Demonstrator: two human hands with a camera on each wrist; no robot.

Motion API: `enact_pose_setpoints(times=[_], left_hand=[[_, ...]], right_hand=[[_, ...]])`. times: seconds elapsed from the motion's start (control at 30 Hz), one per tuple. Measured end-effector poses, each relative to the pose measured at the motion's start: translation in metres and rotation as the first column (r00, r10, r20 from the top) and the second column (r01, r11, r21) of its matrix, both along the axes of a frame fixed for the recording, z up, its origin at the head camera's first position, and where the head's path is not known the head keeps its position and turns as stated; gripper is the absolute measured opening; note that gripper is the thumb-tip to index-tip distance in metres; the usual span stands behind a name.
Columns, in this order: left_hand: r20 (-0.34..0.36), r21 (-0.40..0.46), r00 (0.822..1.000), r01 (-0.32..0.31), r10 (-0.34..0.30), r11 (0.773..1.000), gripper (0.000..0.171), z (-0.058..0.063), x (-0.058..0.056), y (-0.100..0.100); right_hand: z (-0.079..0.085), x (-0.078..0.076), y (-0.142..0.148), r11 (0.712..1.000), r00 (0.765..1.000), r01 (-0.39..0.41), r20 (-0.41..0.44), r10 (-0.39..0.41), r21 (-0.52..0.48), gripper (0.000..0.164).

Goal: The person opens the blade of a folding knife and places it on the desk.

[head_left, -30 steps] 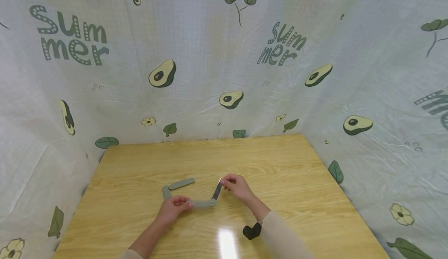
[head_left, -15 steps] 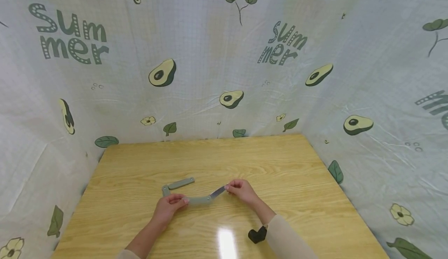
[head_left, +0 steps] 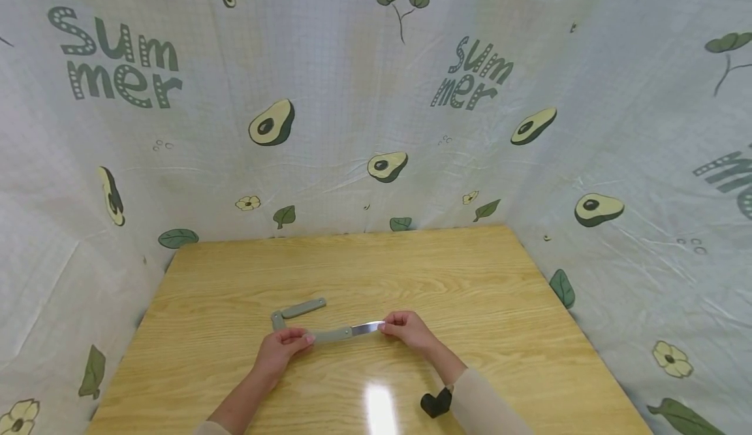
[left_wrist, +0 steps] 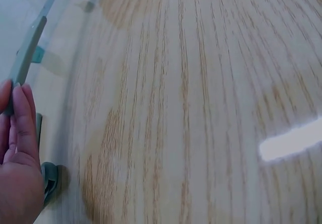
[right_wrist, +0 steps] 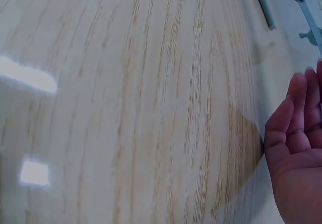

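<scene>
A folding knife with a grey-green handle is held between the two hands, its shiny blade swung out almost in line with the handle. My left hand pinches the handle's left end between thumb and fingers; the left wrist view shows this grip on the handle up close. At the blade's far end, my right hand pinches the tip. In the right wrist view, the right hand hides part of the blade. Just behind the left hand lies a grey-green hinged piece, bent at its joint and partly covered.
The wooden table reaches back to a white curtain printed with avocados and leaves. Curtain also hangs along both sides. A black object sits at the right sleeve's cuff. Light glares on the front of the tabletop.
The blade has swung from pointing steeply away to nearly in line with the handle. My right hand has moved right and nearer, keeping the tip; the left hand has shifted slightly left.
</scene>
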State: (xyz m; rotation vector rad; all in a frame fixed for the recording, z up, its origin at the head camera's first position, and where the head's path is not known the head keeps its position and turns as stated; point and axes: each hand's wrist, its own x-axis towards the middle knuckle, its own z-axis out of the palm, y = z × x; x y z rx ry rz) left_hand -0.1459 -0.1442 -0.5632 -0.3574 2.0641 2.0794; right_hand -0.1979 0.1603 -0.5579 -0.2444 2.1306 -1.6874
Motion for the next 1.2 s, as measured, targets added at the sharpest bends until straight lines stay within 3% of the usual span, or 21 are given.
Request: enact_pose_setpoints(times=[0.2, 0.43, 0.6, 0.8, 1.07, 1.2], left_hand=[[-0.01, 0.04, 0.998, 0.066, -0.066, 0.997, 0.039, -0.001, 0.001, -0.001], [0.043, -0.031, 0.999, -0.002, 0.004, 1.0, 0.035, -0.005, 0.003, 0.008], [0.027, -0.11, 0.998, -0.05, 0.053, 0.993, 0.031, -0.004, 0.004, 0.016], [0.005, -0.165, 0.998, -0.068, 0.07, 0.984, 0.03, -0.002, 0.005, 0.02], [-0.022, -0.342, 0.998, -0.061, 0.057, 0.938, 0.026, -0.001, 0.009, 0.025], [-0.034, -0.384, 0.997, -0.074, 0.066, 0.92, 0.027, -0.001, 0.01, 0.027]], right_hand=[[-0.005, 0.001, 0.0, 0.994, 0.999, 0.034, 0.027, -0.031, -0.102, 0.033], [-0.003, 0.005, 0.002, 0.989, 0.998, 0.049, 0.05, -0.042, -0.142, 0.041], [-0.003, 0.008, 0.001, 0.981, 0.991, 0.111, 0.095, -0.097, -0.157, 0.041], [-0.004, 0.011, -0.001, 0.975, 0.979, 0.168, 0.136, -0.148, -0.143, 0.045], [-0.007, 0.019, -0.004, 0.965, 0.947, 0.25, 0.229, -0.227, -0.077, 0.049], [-0.007, 0.023, -0.007, 0.949, 0.93, 0.305, 0.244, -0.277, -0.085, 0.053]])
